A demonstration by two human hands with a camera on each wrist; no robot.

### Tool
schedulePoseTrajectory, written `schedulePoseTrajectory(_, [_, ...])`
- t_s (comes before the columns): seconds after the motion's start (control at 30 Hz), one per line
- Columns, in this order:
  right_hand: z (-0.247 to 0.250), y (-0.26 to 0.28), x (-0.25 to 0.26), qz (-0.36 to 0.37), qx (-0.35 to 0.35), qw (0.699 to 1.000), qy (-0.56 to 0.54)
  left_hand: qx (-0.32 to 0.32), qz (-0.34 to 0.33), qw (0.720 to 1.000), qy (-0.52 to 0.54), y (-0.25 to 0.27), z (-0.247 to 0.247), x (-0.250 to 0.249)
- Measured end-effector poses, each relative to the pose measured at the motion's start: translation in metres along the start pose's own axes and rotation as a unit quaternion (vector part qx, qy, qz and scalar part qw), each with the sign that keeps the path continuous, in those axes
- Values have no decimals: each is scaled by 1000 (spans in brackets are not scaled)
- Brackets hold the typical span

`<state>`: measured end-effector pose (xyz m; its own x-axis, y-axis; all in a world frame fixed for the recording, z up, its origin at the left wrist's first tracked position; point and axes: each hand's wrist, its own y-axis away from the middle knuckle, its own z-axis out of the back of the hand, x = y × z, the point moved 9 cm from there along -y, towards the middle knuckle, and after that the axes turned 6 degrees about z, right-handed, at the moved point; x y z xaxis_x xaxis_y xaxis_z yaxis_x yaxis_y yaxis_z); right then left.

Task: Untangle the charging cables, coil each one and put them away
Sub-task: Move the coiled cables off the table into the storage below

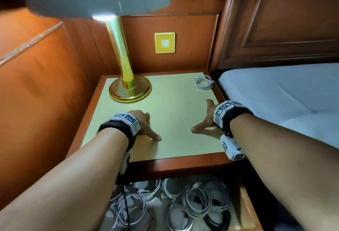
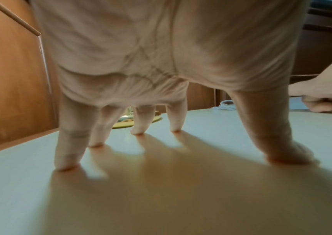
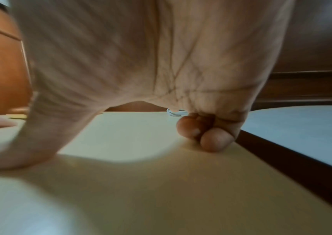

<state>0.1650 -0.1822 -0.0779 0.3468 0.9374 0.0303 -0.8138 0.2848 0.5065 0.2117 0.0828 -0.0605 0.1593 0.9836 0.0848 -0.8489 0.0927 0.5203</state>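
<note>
A coiled white charging cable (image 1: 203, 82) lies at the back right corner of the cream nightstand top (image 1: 176, 102); it shows small in the wrist views (image 2: 226, 106) (image 3: 174, 113). My left hand (image 1: 146, 125) stands on the front of the top with spread fingertips (image 2: 66, 165) and thumb (image 2: 281, 152) touching the surface, holding nothing. My right hand (image 1: 205, 118) rests to its right. Its thumb (image 3: 10, 159) is stretched out on the top, its fingers (image 3: 215, 141) are bent under near the right edge, and it is empty. Below, the open drawer (image 1: 247, 210) holds several coiled cables (image 1: 194, 199).
A brass lamp base (image 1: 130, 88) stands at the back left of the top under a grey shade. A yellow wall switch (image 1: 164, 43) sits on the wood panel behind. A bed with a white sheet (image 1: 284, 93) adjoins the right side. Wood panelling closes the left.
</note>
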Motion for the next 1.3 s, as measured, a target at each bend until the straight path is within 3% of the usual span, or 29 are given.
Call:
schedulePoseTrajectory(0.33, [52, -74, 4, 23, -69, 997, 12, -4, -4, 1000, -24, -34, 17, -10])
schedulePoseTrajectory(0.47, [63, -66, 14, 37, -73, 996, 46, -9, -2, 1000, -6, -39, 16, -7])
schedulePoseTrajectory(0.73, [43, -50, 14, 109, -109, 986, -68, -15, -15, 1000, 14, -30, 11, -3])
schedulePoseTrajectory(0.83, [50, -35, 23, 117, -122, 985, -35, -25, -12, 999, 18, -26, 9, 3])
schedulePoseTrajectory(0.93, [55, -38, 25, 106, -120, 987, -17, -20, -9, 999, 31, -25, 4, 9])
schedulePoseTrajectory(1.1, [59, -50, 25, 47, -51, 994, 87, -17, -16, 999, 28, -33, 8, 6])
schedulePoseTrajectory(1.2, [60, -55, 20, 7, -10, 998, 67, -12, -17, 999, 29, -35, 6, 5])
schedulePoseTrajectory(1.3, [67, -55, 23, 26, -43, 997, 63, -16, -17, 999, 26, -39, 6, 5])
